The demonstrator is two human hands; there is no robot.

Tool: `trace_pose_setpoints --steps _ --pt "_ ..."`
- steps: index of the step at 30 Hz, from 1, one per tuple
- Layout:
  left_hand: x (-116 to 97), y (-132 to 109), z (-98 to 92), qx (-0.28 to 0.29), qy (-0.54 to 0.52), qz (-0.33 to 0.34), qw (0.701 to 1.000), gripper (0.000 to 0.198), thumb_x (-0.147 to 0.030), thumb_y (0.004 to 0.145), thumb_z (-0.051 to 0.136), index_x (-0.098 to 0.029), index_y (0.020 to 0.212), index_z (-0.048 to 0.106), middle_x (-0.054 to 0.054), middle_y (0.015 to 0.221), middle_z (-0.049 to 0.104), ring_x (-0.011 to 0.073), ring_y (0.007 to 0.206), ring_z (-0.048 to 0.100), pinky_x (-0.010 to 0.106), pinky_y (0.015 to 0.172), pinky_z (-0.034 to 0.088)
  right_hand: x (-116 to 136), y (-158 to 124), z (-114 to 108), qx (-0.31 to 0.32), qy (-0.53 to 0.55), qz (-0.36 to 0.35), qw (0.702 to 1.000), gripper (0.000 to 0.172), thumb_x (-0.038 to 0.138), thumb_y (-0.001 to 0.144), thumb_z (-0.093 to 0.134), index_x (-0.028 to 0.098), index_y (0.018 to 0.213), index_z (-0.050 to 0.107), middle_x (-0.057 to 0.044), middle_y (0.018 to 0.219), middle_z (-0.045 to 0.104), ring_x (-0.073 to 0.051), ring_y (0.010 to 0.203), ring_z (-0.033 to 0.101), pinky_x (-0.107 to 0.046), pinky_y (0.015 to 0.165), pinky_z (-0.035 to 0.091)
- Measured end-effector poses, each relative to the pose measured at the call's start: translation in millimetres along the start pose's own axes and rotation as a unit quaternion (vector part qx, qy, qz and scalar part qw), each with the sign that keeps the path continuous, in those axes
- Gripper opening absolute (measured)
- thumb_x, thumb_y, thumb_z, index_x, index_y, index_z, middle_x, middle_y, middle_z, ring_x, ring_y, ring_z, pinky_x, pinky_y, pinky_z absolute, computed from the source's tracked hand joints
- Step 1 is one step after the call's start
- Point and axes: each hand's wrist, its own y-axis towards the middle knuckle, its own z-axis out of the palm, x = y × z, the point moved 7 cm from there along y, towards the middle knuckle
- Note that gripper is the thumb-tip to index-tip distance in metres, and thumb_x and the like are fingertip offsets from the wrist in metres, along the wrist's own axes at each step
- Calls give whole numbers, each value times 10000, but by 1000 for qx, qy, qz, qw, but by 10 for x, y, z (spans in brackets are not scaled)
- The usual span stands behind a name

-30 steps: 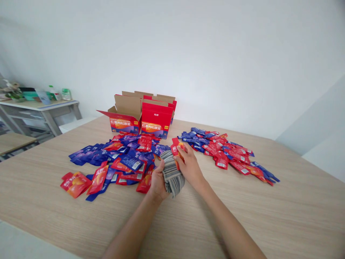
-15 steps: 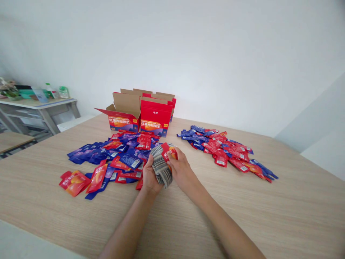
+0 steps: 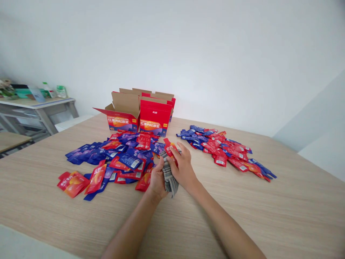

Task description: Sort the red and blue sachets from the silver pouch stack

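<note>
Free room and obstacles on the tabletop [image 3: 269,216]: a narrow lane separates the left pouch heap [image 3: 130,160] from the right pouch heap [image 3: 237,151], its near end obstructed by the left hand [image 3: 157,180] and right hand [image 3: 185,169]; wider passage lies nearer than the right pouch heap; cartons [image 3: 153,120] with raised flaps [image 3: 126,102] bar the way behind the left pouch heap.

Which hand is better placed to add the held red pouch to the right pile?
Likely the right hand: it's on the red pouch and nearer that pile; the left hand holds striped cloth.
</note>
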Motion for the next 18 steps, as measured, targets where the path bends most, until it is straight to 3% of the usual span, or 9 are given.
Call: trace_pose_setpoints --steps 5,9,13,18 --pt "-66 -4 13 2 1 30 1000 426 -406 1006 388 -121 1124 682 101 992 746 243 970 712 375 932 526 130 4 9 45 -57 -3 997 367 301 1008 431 174 1289 631 -144 1183 609 -278 1075 540 -466 963 444" --pt "-131 -12 -10 -26 -25 54 998 428 -411 1013 365 -133 1008 691 88 954 745 222 946 712 352 917 534 199 -6 67 72 -51 -24 996 343 242 1024 395 156 1232 654 -131 1190 662 -264 1096 569 -427 989 452" --pt "-236 -27 -60 -51 -29 60 996 562 -504 1006 302 -109 925 693 109 843 734 244 893 718 368 871 554 299 -63 111 68 1 -56 996 342 151 1008 381 174 1235 635 -108 1181 689 -242 1104 598 -415 1002 473" --pt "-432 -58 -137 -83 -35 130 987 693 -580 996 206 -128 769 679 89 695 698 190 633 677 303 646 569 477 -160 87 58 69 -95 991 346 110 978 394 156 1236 620 -131 1156 685 -240 1096 612 -407 965 522"
